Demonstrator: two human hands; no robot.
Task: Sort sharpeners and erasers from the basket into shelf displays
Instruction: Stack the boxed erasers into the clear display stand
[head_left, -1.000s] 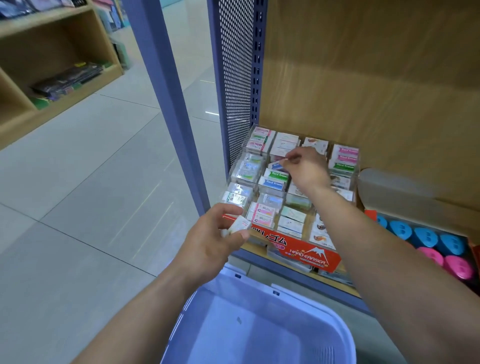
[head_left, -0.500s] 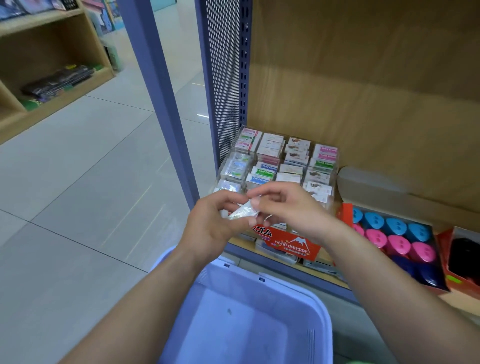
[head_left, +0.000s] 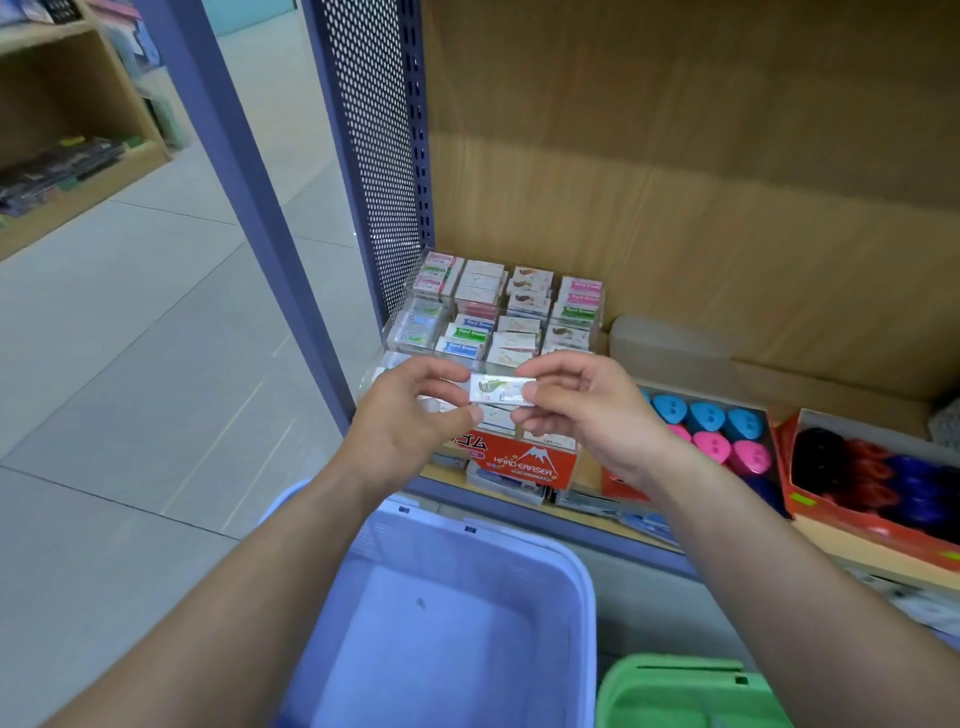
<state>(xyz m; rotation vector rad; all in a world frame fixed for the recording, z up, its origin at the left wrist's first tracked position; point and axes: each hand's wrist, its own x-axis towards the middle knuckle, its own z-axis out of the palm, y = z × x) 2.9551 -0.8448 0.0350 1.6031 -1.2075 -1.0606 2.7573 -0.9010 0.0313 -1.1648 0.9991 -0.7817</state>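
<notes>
Left hand (head_left: 410, 413) and right hand (head_left: 589, 410) are pinching opposite ends of one wrapped eraser (head_left: 501, 391), holding it level above the blue basket (head_left: 447, 526), just in front of the shelf's eraser display (head_left: 498, 317).

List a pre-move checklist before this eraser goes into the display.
1. Grip on the eraser: ok. The left hand and the right hand each pinch one end.
2. Printed face visible for matching: ok. It faces the camera, though the text is too small to read.
3. Matching compartment in the eraser display: cannot tell. The labels are too blurred to compare.
4. Free room in the front rows: cannot tell. The hands hide them.
5. Path to the display: ok. It sits directly behind the hands with nothing in between.
6. Right product area: ok. The sharpener box lies apart, to the right.
</notes>
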